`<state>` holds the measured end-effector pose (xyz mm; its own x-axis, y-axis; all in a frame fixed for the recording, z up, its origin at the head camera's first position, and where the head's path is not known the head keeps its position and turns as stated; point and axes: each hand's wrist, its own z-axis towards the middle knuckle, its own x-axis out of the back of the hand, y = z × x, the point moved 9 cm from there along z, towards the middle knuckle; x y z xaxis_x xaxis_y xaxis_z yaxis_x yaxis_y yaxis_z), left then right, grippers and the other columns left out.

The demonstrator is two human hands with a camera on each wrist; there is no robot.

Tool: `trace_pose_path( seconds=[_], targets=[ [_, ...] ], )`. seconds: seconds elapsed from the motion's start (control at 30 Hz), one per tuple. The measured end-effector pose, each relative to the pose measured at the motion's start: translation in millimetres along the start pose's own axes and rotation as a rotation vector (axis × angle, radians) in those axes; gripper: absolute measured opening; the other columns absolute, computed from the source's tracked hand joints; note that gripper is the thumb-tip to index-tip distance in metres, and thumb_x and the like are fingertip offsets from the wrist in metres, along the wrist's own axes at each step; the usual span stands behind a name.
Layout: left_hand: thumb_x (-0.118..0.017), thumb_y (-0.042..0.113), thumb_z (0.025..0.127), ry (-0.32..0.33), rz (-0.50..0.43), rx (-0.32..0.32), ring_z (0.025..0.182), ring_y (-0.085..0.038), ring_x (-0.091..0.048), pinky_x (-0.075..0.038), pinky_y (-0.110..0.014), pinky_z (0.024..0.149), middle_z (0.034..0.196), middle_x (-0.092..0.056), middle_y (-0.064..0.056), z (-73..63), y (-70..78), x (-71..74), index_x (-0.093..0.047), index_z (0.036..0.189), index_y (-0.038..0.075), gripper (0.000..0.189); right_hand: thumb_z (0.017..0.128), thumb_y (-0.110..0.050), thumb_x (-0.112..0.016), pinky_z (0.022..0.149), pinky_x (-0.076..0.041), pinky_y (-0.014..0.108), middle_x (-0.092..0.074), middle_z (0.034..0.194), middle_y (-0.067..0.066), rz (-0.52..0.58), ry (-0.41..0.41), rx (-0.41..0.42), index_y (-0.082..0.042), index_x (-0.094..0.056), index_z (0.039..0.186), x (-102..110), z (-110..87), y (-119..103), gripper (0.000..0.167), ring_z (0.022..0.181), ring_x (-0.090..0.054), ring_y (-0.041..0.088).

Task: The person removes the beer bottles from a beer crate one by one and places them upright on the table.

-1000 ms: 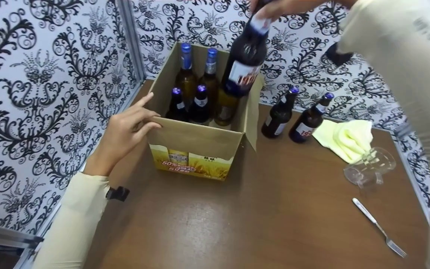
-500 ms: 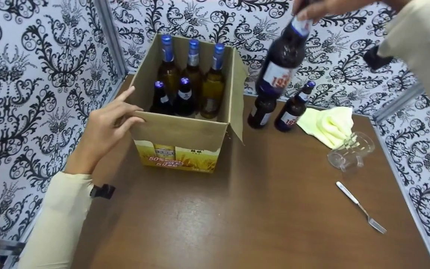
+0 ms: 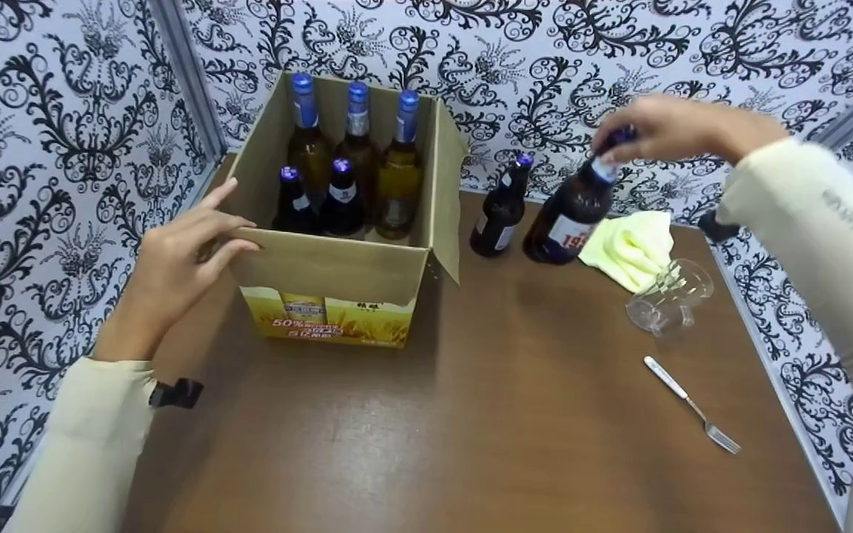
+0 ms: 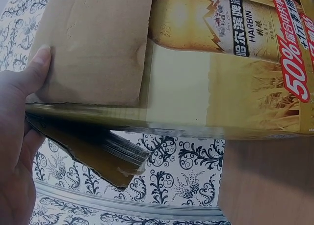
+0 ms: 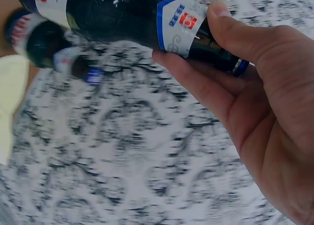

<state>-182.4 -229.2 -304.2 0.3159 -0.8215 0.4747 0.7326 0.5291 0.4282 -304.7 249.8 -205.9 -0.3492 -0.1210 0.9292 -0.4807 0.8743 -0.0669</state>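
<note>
My right hand (image 3: 674,129) grips the neck of a dark beer bottle (image 3: 573,215), which leans slightly. Another dark bottle (image 3: 502,211) stands just to its left. In the right wrist view a second bottle (image 5: 44,41) shows beside the held one (image 5: 117,14); the held one hides it in the head view. My left hand (image 3: 175,259) pinches the top edge of a cardboard beer box (image 3: 330,270) at its near left corner, thumb (image 4: 41,63) on the outer flap. Inside the box stand several bottles: amber ones (image 3: 400,181) with blue caps behind, two dark ones (image 3: 341,203) in front.
A pale yellow cloth (image 3: 630,248) lies right of the held bottle. A clear glass mug (image 3: 671,300) lies on its side against it, and a white-handled fork (image 3: 689,403) lies nearer. Patterned walls border the brown table (image 3: 530,444). A box flap (image 3: 447,215) sticks out right.
My right hand has carried the dark bottle from above the box to the right and down beside the standing bottles. My left hand stays on the box edge; the head view has shifted.
</note>
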Motion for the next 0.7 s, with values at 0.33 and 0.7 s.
trace_pose_path(
  seconds=[0.33, 0.7],
  targets=[
    [-0.084, -0.001, 0.073, 0.002, 0.008, -0.01, 0.133, -0.03, -0.059, -0.049, -0.004, 0.096, 0.101, -0.077, -0.017, 0.5, 2.7, 1.5, -0.077, 0.094, 0.001, 0.023, 0.098, -0.014, -0.065, 0.07, -0.061, 0.029, -0.073, 0.101, 0.011, 0.088, 0.058, 0.027, -0.004, -0.067, 0.119, -70.9, 7.8, 43.3, 0.024, 0.08, -0.067, 0.019],
    [-0.083, 0.001, 0.076, -0.015, 0.04, -0.024, 0.135, -0.025, -0.058, -0.051, -0.004, 0.092, 0.105, -0.078, -0.014, -0.9, 3.1, 1.9, -0.076, 0.096, 0.0, 0.021, 0.094, -0.01, -0.07, 0.09, -0.062, 0.05, -0.072, 0.116, 0.021, 0.097, 0.11, 0.081, 0.001, -0.067, 0.12, -109.2, 20.9, 58.0, 0.029, 0.1, -0.072, 0.033]
  ],
)
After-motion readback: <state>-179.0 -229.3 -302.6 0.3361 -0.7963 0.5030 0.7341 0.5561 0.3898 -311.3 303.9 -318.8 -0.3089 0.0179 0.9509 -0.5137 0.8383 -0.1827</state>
